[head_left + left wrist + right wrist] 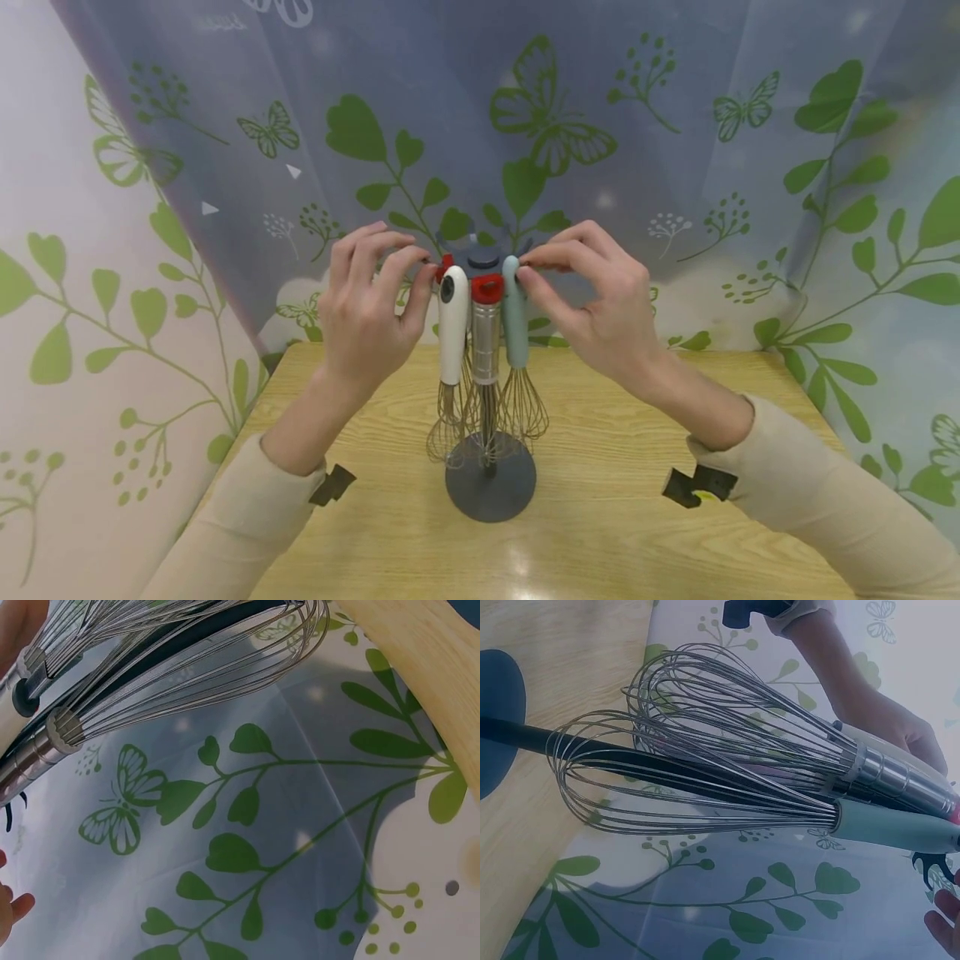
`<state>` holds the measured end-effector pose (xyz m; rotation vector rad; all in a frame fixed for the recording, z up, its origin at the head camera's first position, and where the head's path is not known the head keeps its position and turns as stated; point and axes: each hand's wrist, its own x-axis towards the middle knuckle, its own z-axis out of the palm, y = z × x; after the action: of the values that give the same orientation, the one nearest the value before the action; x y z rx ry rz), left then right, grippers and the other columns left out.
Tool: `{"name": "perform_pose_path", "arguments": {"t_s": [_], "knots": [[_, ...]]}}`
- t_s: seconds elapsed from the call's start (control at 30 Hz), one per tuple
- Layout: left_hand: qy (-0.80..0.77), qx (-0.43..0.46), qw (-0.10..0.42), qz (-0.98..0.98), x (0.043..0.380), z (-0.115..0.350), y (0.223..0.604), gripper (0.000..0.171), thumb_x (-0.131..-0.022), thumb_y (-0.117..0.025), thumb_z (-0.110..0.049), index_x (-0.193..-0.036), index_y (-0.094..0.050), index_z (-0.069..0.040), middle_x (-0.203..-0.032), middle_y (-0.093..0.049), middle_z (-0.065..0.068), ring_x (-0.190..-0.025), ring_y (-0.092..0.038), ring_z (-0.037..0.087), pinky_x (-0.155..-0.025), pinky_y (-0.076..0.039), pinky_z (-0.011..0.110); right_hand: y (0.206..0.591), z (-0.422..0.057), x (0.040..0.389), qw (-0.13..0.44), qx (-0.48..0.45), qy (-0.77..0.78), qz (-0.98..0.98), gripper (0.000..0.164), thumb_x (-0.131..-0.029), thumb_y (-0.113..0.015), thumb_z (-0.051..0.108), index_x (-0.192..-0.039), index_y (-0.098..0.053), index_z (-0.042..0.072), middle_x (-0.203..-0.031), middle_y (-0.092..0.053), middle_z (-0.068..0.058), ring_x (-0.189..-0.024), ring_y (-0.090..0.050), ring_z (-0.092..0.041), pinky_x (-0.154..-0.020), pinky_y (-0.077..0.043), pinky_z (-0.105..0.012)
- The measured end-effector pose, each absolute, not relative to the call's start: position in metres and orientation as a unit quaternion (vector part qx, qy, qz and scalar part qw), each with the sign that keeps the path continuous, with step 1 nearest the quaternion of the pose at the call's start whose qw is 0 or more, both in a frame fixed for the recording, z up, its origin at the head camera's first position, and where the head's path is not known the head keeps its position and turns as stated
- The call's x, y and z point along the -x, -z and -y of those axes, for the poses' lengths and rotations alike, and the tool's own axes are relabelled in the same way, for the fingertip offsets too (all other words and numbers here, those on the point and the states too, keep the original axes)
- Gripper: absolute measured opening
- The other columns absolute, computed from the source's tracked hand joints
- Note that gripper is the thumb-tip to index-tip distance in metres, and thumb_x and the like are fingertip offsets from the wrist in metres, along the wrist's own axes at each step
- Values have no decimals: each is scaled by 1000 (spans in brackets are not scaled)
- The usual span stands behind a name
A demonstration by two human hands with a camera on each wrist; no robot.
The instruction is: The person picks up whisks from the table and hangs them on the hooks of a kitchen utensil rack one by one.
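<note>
A dark stand with a round base (491, 492) bears several hanging wire whisks. At the front hang a white-handled whisk (453, 333), a metal-handled whisk (486, 342) with a red top and a mint-handled whisk (515, 325). My left hand (371, 304) has its thumb and index fingertip together at a red end piece (446, 267) behind the white handle. Across from it, my right hand (607, 292) pinches the top of the mint handle between thumb and index finger. The wire loops (705, 772) hang down around the black pole (529, 736).
The stand is on a wood-grain table (375, 517). Behind it hangs a blue-grey cloth (450, 100) printed with green leaves and butterflies, with pale patterned sides. Black devices (697, 483) are strapped at both sleeve cuffs.
</note>
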<state>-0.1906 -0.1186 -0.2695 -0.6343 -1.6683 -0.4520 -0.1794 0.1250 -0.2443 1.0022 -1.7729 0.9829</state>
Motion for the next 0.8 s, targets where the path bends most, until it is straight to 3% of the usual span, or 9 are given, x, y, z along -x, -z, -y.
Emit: {"name": "perform_pose_path", "arguments": {"t_s": [0.47,0.63,0.8], "knots": [[184,269,605,726,195,120,268,18,-103,-67,-20,-100,-73,-4,-106,-72,15,-113,-66,39,-89,-64,51,245,-122,177,435,-400,-403,699,10,-86,-81,-1,-95,-78,2,-88,-66,-13,-80,-66,-22,-82,-56,-17],[194,276,600,725,194,121,267,12,-99,-71,-15,-100,-74,-3,-106,-72,16,-113,-65,39,-92,-63,51,244,-123,176,434,-403,-393,703,9,-87,-81,2,-96,-78,1,-89,-66,-15,-81,-67,-22,-83,-56,-17],[228,278,603,712,190,122,265,10,-94,-73,-10,-100,-75,-1,-105,-73,17,-115,-65,39,-85,-63,51,245,-123,176,436,-402,-393,703,9,-87,-81,2,-96,-78,1,-89,-66,-14,-81,-67,-22,-83,-55,-15]]}}
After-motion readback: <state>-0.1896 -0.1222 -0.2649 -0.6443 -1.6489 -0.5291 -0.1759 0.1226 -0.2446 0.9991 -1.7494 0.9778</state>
